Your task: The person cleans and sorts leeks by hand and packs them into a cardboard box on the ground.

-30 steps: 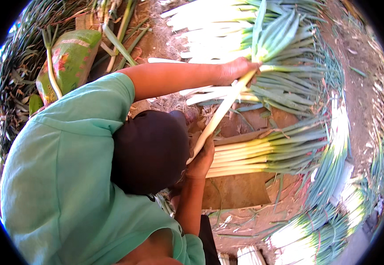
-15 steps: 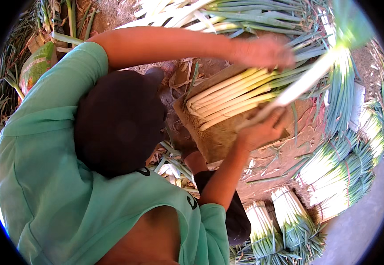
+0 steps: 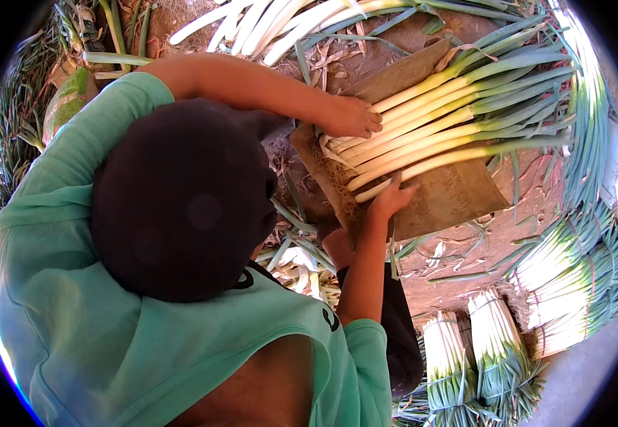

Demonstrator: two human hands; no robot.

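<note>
A row of several leeks (image 3: pixel 416 142) lies side by side on a brown board (image 3: pixel 465 196). Their pale root ends point toward me and their green leaves fan out to the far right. My left hand (image 3: pixel 352 117) reaches round from the left, its fingers curled on the pale ends of the upper leeks. At the near side of the row, my right hand (image 3: pixel 393 196) has its fingers round the lower end of the nearest leek (image 3: pixel 437 162). Part of the root ends is hidden behind my left hand. My green sleeve and a dark rounded shape, seemingly my knee, fill the left.
Loose leeks (image 3: pixel 280 25) lie on the ground beyond the board. Tied bundles of leeks (image 3: pixel 490 320) stand at the lower right, with more bundles (image 3: pixel 565 263) behind them. Leafy greens (image 3: pixel 590 135) lie at the far right. Stripped scraps (image 3: pixel 302 263) litter the brown ground near my foot.
The leek that my right hand was swinging has come down onto the near side of the row. My left hand has moved from the leaves back to the pale ends.
</note>
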